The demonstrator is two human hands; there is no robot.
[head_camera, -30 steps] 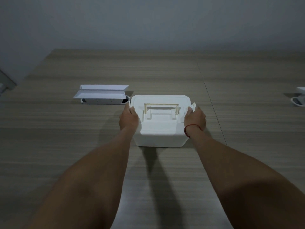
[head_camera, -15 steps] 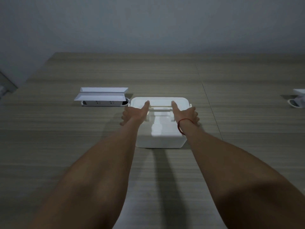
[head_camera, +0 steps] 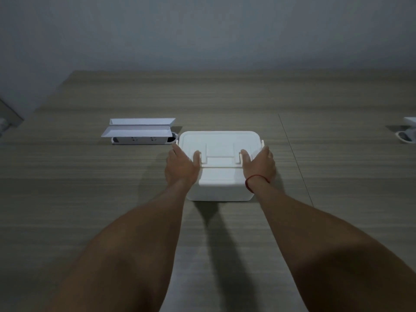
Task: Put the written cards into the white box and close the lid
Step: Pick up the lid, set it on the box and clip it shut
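Note:
The white box (head_camera: 219,188) stands in the middle of the wooden table with its lid (head_camera: 219,141) down flat. Its carry handle (head_camera: 219,164) lies folded toward me on the lid. My left hand (head_camera: 180,168) rests at the lid's left side, fingers spread, thumb beside the handle's left end. My right hand (head_camera: 260,165), with a red string at the wrist, mirrors it on the right side. Both hands lie flat against the box and grip nothing. No cards are visible; the box's inside is hidden.
A white power strip with raised flaps (head_camera: 140,134) sits just left of and behind the box. A small white object (head_camera: 407,134) is at the far right edge. A seam (head_camera: 295,158) runs down the table (head_camera: 90,210) right of the box.
The handle stood upright a second ago; my thumbs then took it and it now lies folded flat toward me. My hands have drawn back to the lid's sides.

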